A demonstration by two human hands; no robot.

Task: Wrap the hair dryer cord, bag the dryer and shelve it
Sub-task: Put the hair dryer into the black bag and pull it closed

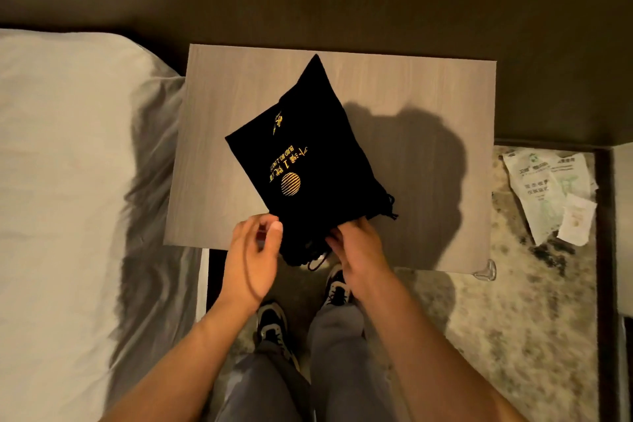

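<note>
A black drawstring bag (310,151) with gold print lies on the light wooden bedside table (428,92), its gathered mouth hanging over the front edge. The bag bulges; the hair dryer itself is hidden. My left hand (251,260) sits at the bag's near left corner, blurred, with a thin dark drawstring looping over its palm and wrist. My right hand (358,250) grips the bunched mouth of the bag. A short loop of cord (317,264) dangles below the mouth between my hands.
A bed with white sheets (68,164) lies to the left of the table. Crumpled paper packets (551,192) lie on the patterned carpet to the right. A clear corner guard (486,271) sticks out at the table's front right corner. My feet stand below the edge.
</note>
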